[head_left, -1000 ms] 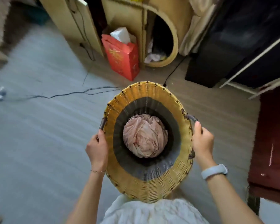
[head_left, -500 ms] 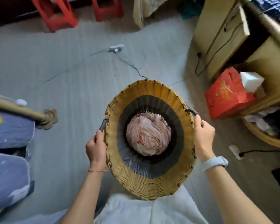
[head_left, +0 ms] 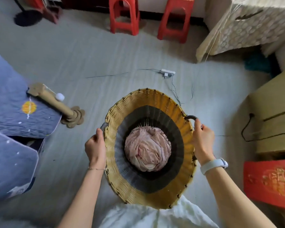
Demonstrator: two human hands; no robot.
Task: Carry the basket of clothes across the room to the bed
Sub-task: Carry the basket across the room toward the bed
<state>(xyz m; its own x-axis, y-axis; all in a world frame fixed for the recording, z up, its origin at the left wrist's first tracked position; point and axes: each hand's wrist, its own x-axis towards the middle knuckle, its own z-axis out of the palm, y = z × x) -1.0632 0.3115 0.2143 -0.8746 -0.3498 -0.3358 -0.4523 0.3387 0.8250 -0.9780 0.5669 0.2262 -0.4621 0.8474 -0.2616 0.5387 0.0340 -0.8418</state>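
Note:
A round woven basket, yellow at the rim and dark grey lower down, hangs in front of my body above the floor. A crumpled pink cloth lies at its bottom. My left hand grips the grey handle on the basket's left side. My right hand grips the handle on the right side; a pale watch sits on that wrist. A bed with a blue quilted cover shows at the left edge of the view.
Two red plastic stools stand at the far side. A white power strip with thin cables lies on the grey floor ahead. A cardboard scratching post lies by the bed. Cardboard boxes and a red bag stand at the right.
The view has swung left with the basket held in both hands. The red bag and boxes slid to the right edge; the bed, stools and power strip came further into view.

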